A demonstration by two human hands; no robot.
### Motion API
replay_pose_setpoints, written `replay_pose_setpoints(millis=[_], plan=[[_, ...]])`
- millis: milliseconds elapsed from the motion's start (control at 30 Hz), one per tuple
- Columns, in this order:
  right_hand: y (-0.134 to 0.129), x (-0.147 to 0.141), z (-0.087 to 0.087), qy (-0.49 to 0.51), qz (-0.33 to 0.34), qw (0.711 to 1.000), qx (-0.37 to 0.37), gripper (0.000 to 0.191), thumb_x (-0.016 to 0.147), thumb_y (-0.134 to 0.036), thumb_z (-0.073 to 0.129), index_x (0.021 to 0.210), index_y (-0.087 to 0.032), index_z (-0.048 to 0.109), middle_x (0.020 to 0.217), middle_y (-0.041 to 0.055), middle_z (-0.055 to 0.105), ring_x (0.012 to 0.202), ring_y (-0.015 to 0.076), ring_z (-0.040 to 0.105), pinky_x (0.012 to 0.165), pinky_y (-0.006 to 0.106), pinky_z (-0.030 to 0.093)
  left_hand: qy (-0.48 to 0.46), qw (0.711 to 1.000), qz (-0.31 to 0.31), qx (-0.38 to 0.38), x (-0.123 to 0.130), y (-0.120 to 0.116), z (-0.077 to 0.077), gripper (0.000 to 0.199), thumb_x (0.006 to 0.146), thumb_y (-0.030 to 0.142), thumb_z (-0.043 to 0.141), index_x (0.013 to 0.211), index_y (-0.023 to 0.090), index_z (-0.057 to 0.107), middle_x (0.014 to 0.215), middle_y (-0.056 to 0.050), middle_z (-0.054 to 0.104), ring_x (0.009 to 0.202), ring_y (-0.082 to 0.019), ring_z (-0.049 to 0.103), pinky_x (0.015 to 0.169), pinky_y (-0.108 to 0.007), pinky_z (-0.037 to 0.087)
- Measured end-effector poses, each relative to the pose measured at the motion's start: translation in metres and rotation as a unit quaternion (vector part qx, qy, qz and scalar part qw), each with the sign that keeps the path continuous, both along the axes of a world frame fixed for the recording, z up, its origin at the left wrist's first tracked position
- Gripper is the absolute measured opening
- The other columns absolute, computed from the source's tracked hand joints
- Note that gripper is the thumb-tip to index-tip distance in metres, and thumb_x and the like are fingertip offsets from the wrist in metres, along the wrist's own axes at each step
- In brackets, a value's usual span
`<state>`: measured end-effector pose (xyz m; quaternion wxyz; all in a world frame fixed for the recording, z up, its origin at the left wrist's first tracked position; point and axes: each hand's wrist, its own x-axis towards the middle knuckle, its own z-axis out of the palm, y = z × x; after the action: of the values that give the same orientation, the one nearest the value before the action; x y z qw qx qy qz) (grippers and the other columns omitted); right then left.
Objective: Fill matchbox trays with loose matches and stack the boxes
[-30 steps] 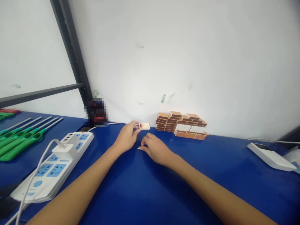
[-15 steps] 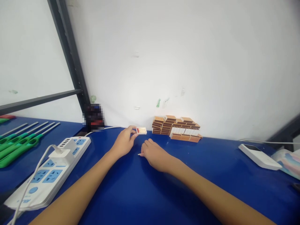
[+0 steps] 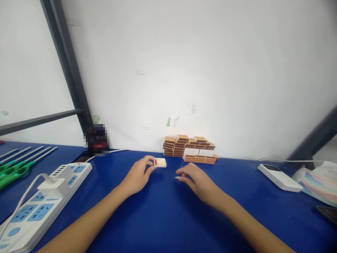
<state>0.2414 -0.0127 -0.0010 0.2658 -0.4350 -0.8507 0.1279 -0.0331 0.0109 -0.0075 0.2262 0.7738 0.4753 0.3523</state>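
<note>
My left hand [image 3: 139, 175] pinches the left end of an open matchbox tray [image 3: 160, 163]. Pale matchsticks with red heads lie in the tray, which is held just above the blue table. To the right, my right hand [image 3: 197, 181] has its fingers bent, with a short pale stick, apparently a matchstick [image 3: 177, 177], at the tip of its thumb. Its grip on the stick is partly hidden. Behind that hand, a stack of matchboxes [image 3: 179, 144] stands against the wall, some flat and several on end with white sides showing.
A white power strip [image 3: 50, 207] with a plugged-in charger [image 3: 54, 188] lies at the left, beside green-handled scissor-like tools [image 3: 19, 170]. At the right are a white device with a dark screen [image 3: 280, 177], a pastel plastic package [image 3: 316, 181] and a dark flat object [image 3: 326, 214].
My right hand has moved right, away from the tray, and its fingers have loosened somewhat. The left hand still holds the tray. The camera view has shifted slightly.
</note>
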Motion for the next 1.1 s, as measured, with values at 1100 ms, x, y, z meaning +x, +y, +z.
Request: replay_pose_setpoints(millis=[1100], plan=[[-0.028,-0.026,0.010,0.476,-0.023,0.865,-0.156,0.036,0.094,-0.054,0.071,0.102,-0.021,0.064,0.103,0.0088,0.081,0.088,0.0214,0.076,0.081,0.037,0.062,-0.057,0.994,-0.094,-0.017,0.047,-0.059,0.007,0.030,0.105,0.036,0.055,0.132,0.024,0.057,0.110,-0.004,0.080,0.108,-0.024,0.073,0.102,-0.039,0.051]])
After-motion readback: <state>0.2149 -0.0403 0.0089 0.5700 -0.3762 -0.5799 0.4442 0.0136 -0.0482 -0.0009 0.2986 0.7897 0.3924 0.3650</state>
